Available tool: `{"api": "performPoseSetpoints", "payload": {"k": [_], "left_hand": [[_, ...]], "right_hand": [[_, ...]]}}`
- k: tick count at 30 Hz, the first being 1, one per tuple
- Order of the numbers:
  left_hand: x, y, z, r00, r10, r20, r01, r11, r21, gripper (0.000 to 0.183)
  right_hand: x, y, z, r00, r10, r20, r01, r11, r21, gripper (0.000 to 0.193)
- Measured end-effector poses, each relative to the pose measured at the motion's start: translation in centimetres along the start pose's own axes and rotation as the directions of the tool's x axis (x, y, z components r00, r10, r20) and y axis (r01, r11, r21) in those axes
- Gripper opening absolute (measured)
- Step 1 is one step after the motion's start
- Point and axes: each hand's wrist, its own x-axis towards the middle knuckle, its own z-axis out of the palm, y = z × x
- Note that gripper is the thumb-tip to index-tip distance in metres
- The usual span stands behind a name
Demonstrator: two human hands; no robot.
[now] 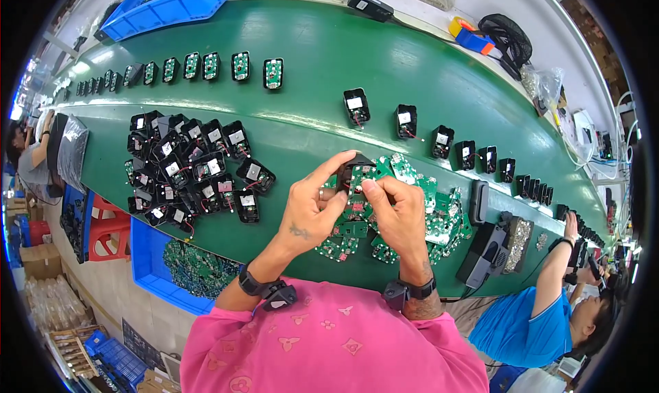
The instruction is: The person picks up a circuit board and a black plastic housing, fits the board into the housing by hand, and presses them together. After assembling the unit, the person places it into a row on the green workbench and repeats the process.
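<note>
My left hand (310,204) is closed round a small black plastic housing (357,160), held above the bench in front of me. My right hand (399,214) pinches a green circuit board (357,180) at the housing's opening, thumb on top of the board. Whether the board sits fully inside cannot be made out. Below and around both hands lies a pile of loose green circuit boards (439,214). To the left is a heap of black housings (175,170) with white labels and thin red wires.
Housings with boards (273,74) line the far left of the green bench (302,43); more housings (406,121) run along the right. A blue bin (147,256) of boards stands by the near edge. A grey-black device (484,256) lies right. A co-worker in blue (525,331) reaches in.
</note>
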Motion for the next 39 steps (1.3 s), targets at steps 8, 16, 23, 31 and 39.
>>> {"api": "performPoseSetpoints", "payload": {"k": [8, 16, 23, 31, 39], "left_hand": [[0.1, -0.2, 0.7, 0.999, -0.046, -0.029, 0.041, 0.989, -0.141, 0.037], [0.1, 0.3, 0.5, 0.986, -0.156, 0.063, 0.165, 0.966, -0.197, 0.037], [0.3, 0.1, 0.5, 0.979, -0.196, 0.059, 0.204, 0.958, -0.204, 0.034], [0.1, 0.2, 1.4, 0.994, -0.109, -0.026, 0.105, 0.986, -0.132, 0.029], [2.3, -1.1, 0.9, 0.992, -0.056, -0.114, 0.053, 0.998, -0.025, 0.026]], "right_hand": [[-0.3, -0.2, 1.1, 0.996, -0.088, -0.015, 0.084, 0.981, -0.175, 0.023], [0.2, -0.3, 0.5, 0.995, 0.005, 0.096, -0.014, 0.995, 0.098, 0.043], [0.3, -0.6, 0.5, 0.992, 0.027, 0.12, -0.033, 0.998, 0.045, 0.042], [0.0, 1.1, 2.3, 0.998, -0.055, 0.013, 0.053, 0.988, 0.144, 0.036], [2.2, 2.4, 3.8, 0.999, -0.036, 0.004, 0.034, 0.979, 0.202, 0.036]]}}
